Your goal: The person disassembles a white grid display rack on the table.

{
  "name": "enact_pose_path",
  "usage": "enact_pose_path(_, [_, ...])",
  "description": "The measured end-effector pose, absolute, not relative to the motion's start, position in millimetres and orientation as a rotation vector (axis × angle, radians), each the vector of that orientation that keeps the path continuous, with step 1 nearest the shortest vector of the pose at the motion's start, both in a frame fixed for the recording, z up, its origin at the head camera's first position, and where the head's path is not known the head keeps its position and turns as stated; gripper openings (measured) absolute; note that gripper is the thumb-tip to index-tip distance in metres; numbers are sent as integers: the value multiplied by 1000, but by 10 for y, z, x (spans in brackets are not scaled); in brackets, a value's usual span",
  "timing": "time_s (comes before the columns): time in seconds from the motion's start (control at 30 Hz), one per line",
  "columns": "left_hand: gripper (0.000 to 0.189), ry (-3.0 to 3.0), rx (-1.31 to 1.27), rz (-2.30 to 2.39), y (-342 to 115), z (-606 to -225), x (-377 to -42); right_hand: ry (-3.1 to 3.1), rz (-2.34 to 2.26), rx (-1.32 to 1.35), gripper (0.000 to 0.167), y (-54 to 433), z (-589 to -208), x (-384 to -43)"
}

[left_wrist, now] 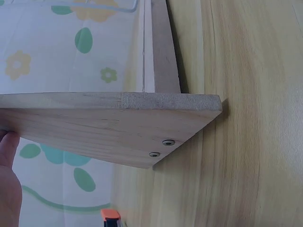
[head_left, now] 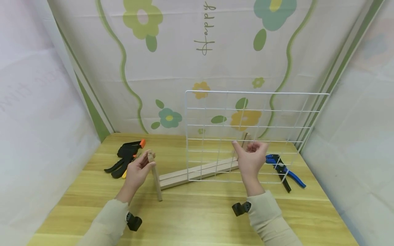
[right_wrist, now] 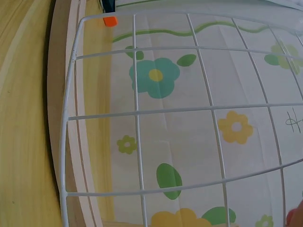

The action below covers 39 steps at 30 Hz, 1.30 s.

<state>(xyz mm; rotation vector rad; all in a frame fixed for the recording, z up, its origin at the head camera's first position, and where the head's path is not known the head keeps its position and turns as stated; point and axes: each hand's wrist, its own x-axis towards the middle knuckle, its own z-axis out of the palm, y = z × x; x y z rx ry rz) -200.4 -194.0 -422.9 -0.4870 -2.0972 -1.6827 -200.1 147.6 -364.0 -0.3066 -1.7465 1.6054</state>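
My left hand (head_left: 137,171) grips the top of an upright wooden end board (head_left: 155,179). In the left wrist view, two screw heads (left_wrist: 168,142) show near that board's lower end. Pale wooden slats (head_left: 200,172) run from it across the table to another end board (head_left: 246,138), partly hidden behind my right hand (head_left: 250,162). That right hand holds a white wire grid (head_left: 218,140) with curled fingers; the fingertips' exact contact is hidden. The grid stands up above the slats, its lower edge overlapping them in the head view. Whether it touches them I cannot tell.
Black clamp-like tools with orange tips (head_left: 126,159) lie at the left of the wooden table (head_left: 197,218). Blue-and-black pliers (head_left: 281,169) lie at the right, partly seen through the grid. Flower-printed cloth (head_left: 172,68) surrounds the back and sides.
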Motion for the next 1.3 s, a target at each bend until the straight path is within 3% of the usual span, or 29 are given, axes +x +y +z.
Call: enact_pose_path(1.3, [44, -2043, -136, -1578, -2306, -4227, -1711, -1849, 1624, -425, 61, 1497, -3949, -1988])
